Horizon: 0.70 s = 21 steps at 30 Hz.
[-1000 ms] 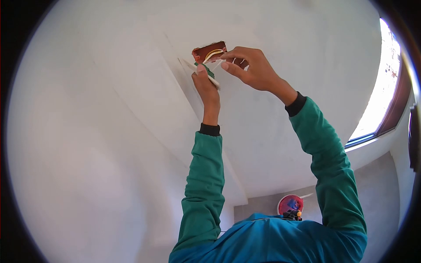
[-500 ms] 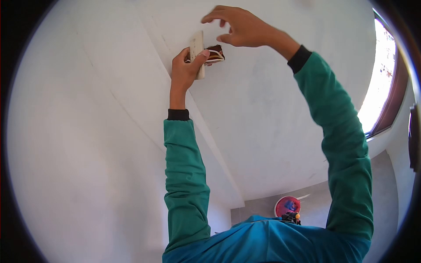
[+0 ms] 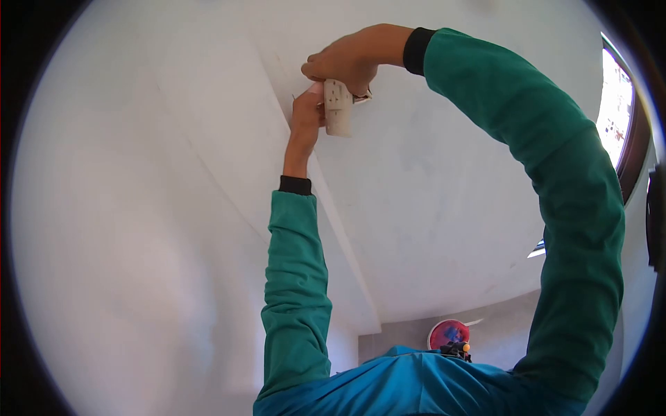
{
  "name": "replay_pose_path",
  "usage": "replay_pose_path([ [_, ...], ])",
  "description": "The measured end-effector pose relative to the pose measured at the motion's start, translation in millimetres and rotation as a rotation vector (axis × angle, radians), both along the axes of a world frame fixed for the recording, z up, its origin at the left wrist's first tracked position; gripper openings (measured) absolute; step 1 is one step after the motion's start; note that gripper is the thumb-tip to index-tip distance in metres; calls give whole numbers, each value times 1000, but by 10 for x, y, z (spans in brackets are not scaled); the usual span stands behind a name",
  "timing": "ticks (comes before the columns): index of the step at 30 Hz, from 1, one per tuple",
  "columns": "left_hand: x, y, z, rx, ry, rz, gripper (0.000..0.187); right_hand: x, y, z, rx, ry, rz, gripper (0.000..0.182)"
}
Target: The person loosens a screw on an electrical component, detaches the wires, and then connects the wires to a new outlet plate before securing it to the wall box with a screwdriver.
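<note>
An off-white electrical socket plate [image 3: 338, 118] with small slots in its face is held up by the wall. My left hand [image 3: 304, 123] is closed on its left edge, with the thumb pointing up. Over the plate's top bends my right hand [image 3: 350, 59], its fingers curled against the upper part and covering it. A short stretch of white wire [image 3: 363, 99] shows just right of the plate. The wall opening behind is hidden by the plate and my right hand.
White wall [image 3: 430, 180] surrounds the work, with a ledge-like corner line running down to the left. A window [image 3: 615, 104] is at the right. Low down, a round red container [image 3: 448, 334] with blue inside stands on the grey floor [image 3: 499, 315].
My right hand has come down and left onto the top of the socket plate, its fingers curling. The plate has turned its slotted face towards me and shifted right, covering the wall opening.
</note>
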<state>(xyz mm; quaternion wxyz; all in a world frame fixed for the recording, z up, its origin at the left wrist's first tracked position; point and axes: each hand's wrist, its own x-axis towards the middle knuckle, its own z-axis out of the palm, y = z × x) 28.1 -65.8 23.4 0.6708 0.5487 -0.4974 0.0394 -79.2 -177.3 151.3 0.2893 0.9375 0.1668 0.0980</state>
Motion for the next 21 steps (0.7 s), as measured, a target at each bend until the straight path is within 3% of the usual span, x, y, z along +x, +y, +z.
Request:
replay_pose_path([
  [1, 69, 22, -58, -115, 261, -255, 49, 19, -17, -34, -31, -13, 57, 52],
  [2, 123, 0, -139, -126, 261, -248, 49, 39, -38, -53, -62, -23, 116, 53],
  [4, 194, -143, -327, -179, 184, 59, 44, -28, -13, -91, -172, -77, 116, 54],
  [5, 259, -213, -391, -143, -24, 311, 31, -79, -11, -130, -271, -134, 106, 55],
  [6, 185, -283, -396, -154, -24, 317, 31, -129, -30, -160, -281, -136, 112, 55],
  [8, 25, -407, -395, -275, -460, 650, 21, -212, -120, -248, -538, -298, 340, 51],
  [9, 56, -425, -391, -211, -547, 888, 17, -157, -214, -353, -507, -356, 480, 38],
  [10, 46, -413, -337, -219, -544, 892, 17, -215, -249, -429, -596, -401, 543, 27],
  [12, 42, -403, -192, -199, -769, 866, 16, -259, -290, -576, -637, -357, 578, 19],
  [13, 46, -403, -125, -203, -763, 866, 16, -270, -334, -649, -642, -352, 577, 19],
  [15, 136, -425, -10, 221, -960, 993, 12, -280, -394, -775, -734, -418, 652, 17],
  [16, 213, -444, 31, 219, -961, 984, 12, -270, -396, -841, -733, -414, 644, 17],
  [18, 319, -463, 112, 352, -1107, 1038, 20, -298, -384, -921, -678, -450, 675, 18],
  [21, 345, -441, 93, 244, -1159, 1057, 21, -406, -396, -942, -421, -429, 763, 20],
])
